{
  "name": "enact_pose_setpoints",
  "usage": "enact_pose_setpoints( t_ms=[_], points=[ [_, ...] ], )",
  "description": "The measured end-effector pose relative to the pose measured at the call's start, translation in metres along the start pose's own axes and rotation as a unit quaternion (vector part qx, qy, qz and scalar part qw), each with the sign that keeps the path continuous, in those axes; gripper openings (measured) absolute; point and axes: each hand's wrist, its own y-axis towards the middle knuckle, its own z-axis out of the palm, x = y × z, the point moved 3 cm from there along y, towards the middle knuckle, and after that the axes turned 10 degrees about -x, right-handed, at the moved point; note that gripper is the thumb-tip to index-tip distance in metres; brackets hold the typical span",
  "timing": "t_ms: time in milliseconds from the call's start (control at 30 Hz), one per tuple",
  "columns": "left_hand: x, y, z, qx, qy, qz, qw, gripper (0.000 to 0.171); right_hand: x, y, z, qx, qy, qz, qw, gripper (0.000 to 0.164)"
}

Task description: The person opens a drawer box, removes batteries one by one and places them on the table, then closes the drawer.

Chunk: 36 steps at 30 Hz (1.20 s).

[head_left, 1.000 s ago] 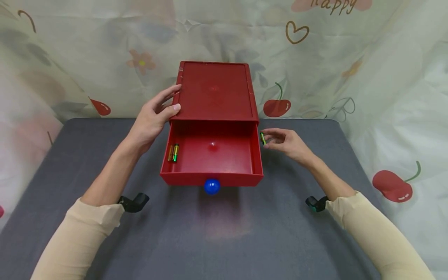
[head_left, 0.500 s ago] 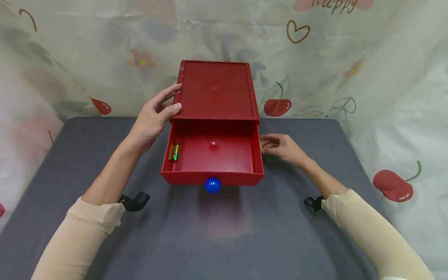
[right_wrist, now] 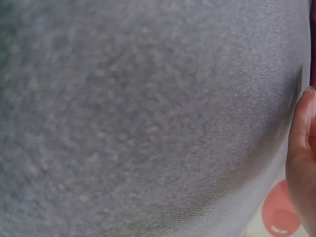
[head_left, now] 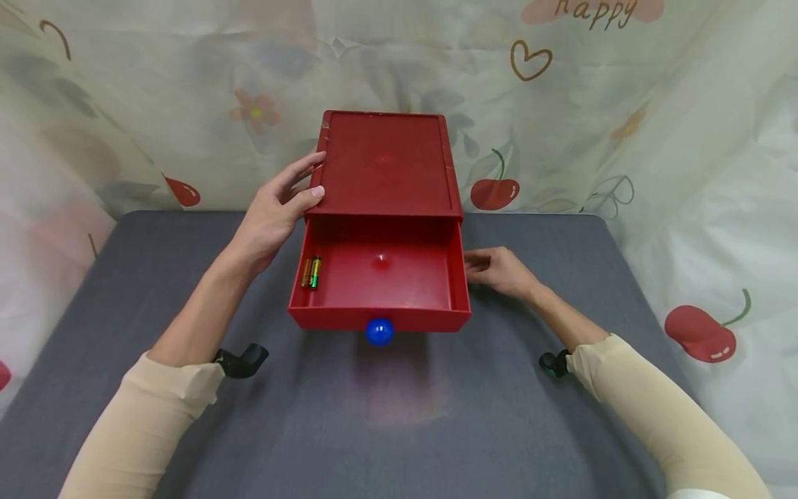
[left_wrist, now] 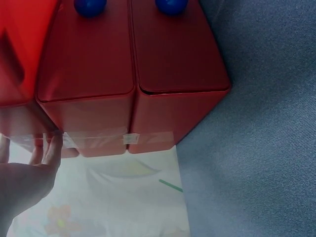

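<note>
A red drawer cabinet (head_left: 389, 166) stands on the table with its top drawer (head_left: 377, 319) pulled out. Inside that drawer, against its left wall, a green and gold battery (head_left: 316, 272) lies beside its reflection. My left hand (head_left: 268, 216) rests on the cabinet's left side, thumb on the top edge; the left wrist view shows its fingers (left_wrist: 52, 148) against the side wall. Just right of the open drawer is my right hand (head_left: 501, 272), fingertips hidden behind the drawer's side. Whether the battery it pinched earlier is still in its fingers, I cannot tell.
Below the open drawer, two shut drawers (left_wrist: 180, 49) with blue knobs show in the left wrist view. Another blue knob (head_left: 380, 333) sticks out from the open drawer's front. A dark grey table (head_left: 399, 450) lies underneath, and a printed curtain (head_left: 249, 55) hangs behind.
My right hand has moved down and slightly left beside the drawer; the battery it pinched has gone out of sight behind the drawer's side. My left hand stays on the cabinet.
</note>
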Motion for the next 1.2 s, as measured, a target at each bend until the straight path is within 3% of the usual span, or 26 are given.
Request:
enact_pose_setpoints(
  t_ms=[633,1200],
  points=[
    [0.0015,0.0006,0.0004,0.001,-0.005,0.008,1.0000,0.055,-0.0079,-0.0021,0.0054,-0.023,-0.042,0.008,0.999,0.039],
    [0.0026,0.0001,-0.0004,0.003,0.000,0.004,1.0000,0.056,-0.0101,-0.0070,0.0024,-0.019,0.039,0.031,0.999,0.043]
  ],
)
